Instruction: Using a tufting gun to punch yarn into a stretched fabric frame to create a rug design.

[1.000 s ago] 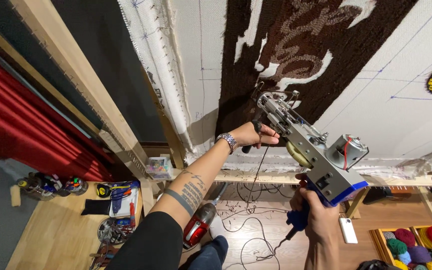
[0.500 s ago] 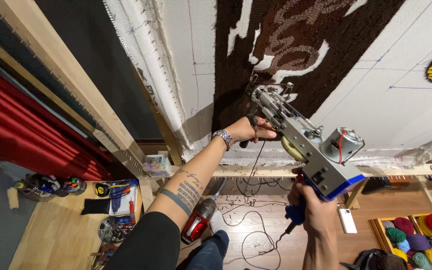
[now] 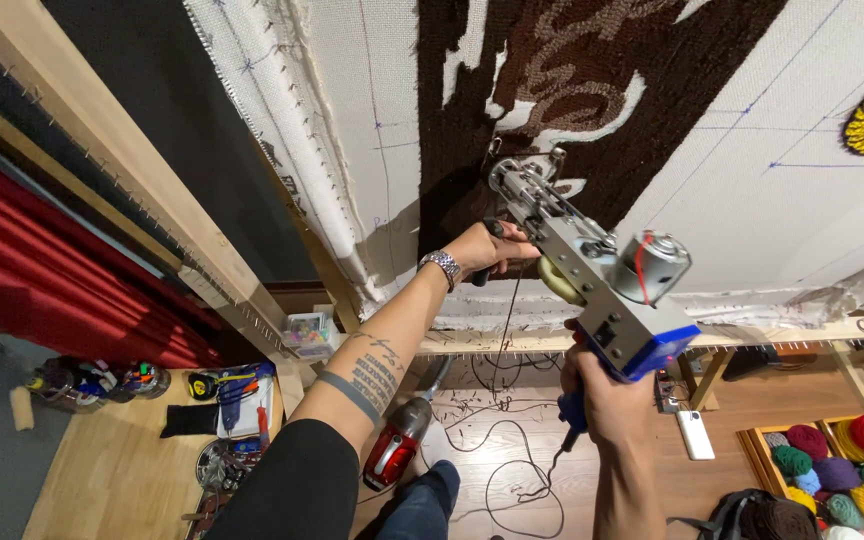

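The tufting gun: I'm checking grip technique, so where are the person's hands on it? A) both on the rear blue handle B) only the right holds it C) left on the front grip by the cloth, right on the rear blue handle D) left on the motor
C: the left hand grips the front handle of the tufting gun near the cloth, and the right hand holds its rear blue handle.

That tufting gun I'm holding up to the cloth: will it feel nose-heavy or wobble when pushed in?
Probably top-heavy: the tufting gun carries a metal motor high above the blue grip in the right hand. The left hand on the front handle likely steadies it. The stretched white backing cloth may give slightly under its push.
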